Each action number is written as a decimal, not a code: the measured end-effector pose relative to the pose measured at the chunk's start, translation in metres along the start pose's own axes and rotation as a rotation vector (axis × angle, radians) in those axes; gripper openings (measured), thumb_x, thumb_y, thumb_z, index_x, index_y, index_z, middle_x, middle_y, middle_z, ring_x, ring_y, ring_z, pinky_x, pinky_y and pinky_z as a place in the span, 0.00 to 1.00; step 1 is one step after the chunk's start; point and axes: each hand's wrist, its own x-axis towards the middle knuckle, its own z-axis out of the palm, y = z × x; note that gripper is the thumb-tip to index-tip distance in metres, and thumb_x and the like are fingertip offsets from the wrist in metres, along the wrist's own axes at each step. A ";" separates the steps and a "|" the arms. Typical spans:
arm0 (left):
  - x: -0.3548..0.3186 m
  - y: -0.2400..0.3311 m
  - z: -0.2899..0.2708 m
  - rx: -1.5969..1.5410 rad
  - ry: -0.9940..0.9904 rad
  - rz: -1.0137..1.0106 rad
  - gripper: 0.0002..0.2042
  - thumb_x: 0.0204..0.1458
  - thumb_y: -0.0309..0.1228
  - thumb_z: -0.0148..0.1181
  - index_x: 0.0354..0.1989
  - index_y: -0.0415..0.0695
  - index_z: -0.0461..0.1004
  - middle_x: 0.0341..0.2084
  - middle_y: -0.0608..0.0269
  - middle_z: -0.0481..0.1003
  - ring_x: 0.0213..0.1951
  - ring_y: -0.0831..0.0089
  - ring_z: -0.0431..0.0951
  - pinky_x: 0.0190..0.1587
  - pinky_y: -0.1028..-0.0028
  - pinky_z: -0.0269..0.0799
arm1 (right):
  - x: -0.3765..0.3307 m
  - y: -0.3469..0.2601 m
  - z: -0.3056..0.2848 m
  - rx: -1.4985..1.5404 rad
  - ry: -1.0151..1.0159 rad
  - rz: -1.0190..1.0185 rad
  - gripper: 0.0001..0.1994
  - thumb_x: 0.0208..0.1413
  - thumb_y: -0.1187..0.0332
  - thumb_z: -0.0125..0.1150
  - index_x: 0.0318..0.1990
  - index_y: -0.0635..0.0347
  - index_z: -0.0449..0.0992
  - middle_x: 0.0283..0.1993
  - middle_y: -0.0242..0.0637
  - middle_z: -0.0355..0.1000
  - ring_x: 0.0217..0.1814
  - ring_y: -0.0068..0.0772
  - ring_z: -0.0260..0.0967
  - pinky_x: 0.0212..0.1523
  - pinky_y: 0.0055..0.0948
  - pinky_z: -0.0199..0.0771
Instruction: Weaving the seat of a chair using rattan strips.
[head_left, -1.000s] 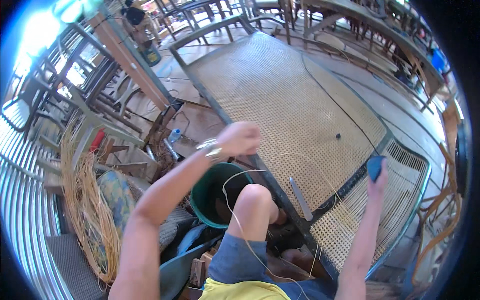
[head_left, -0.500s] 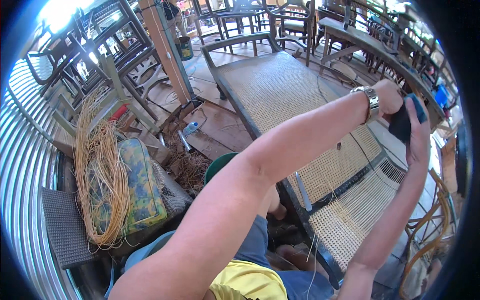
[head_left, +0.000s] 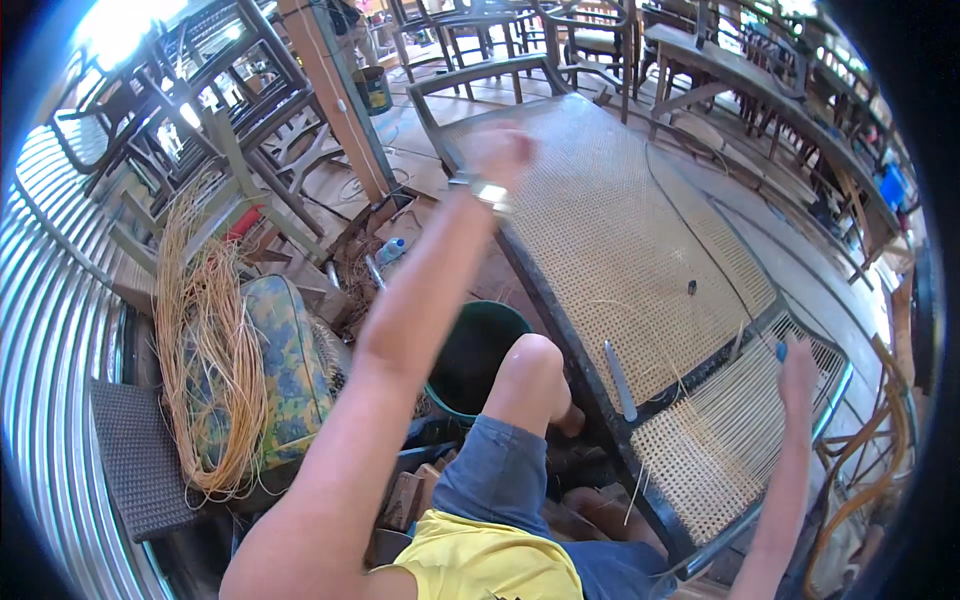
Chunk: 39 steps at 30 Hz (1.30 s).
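A long dark-framed cane-woven seat (head_left: pixel 600 240) stretches before me, its near section (head_left: pixel 690 460) partly woven with open strands. My left hand (head_left: pixel 505 150), with a metal watch on its wrist, is raised over the seat's far left side. Motion smears its fingers. At the right edge of the near section, my right hand (head_left: pixel 797 378) is closed around a small blue thing (head_left: pixel 781 350), mostly hidden by the fingers. A flat pale blade-like tool (head_left: pixel 620 382) lies on the cane by the left rail. A small dark piece (head_left: pixel 692 288) rests farther right on the weave.
To my left, a bundle of loose cane strands (head_left: pixel 215 400) hangs over a patterned cushion (head_left: pixel 285 370). A dark green bucket (head_left: pixel 478 360) stands by my knee. Beyond are a wooden post (head_left: pixel 340 100), stacked chairs (head_left: pixel 240 90) and a long wooden table (head_left: pixel 740 75).
My hands were together at the upper right around a dark, teal-ended thing. They have parted: the left swung far left, the right dropped down to the near cane section.
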 end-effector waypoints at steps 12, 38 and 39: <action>-0.073 0.171 0.055 -0.635 -0.745 0.206 0.42 0.53 0.57 0.59 0.66 0.33 0.60 0.51 0.42 0.75 0.56 0.51 0.74 0.59 0.60 0.69 | -0.009 -0.136 0.013 0.564 0.052 -0.246 0.19 0.51 0.81 0.56 0.53 0.63 0.69 0.46 0.49 0.70 0.51 0.55 0.70 0.52 0.45 0.69; -0.071 0.199 -0.021 -0.709 -0.689 0.363 0.11 0.57 0.33 0.54 0.37 0.43 0.82 0.35 0.52 0.81 0.38 0.62 0.81 0.42 0.65 0.75 | -0.049 -0.145 -0.039 0.457 0.143 -0.360 0.13 0.48 0.79 0.59 0.42 0.54 0.71 0.41 0.50 0.67 0.41 0.61 0.71 0.38 0.52 0.72; -0.066 0.183 -0.036 -0.638 -0.712 0.208 0.12 0.55 0.31 0.53 0.41 0.44 0.82 0.36 0.55 0.82 0.39 0.63 0.82 0.45 0.66 0.75 | -0.046 -0.126 -0.023 0.447 0.150 -0.323 0.13 0.48 0.79 0.59 0.42 0.54 0.71 0.41 0.50 0.67 0.41 0.61 0.71 0.38 0.52 0.72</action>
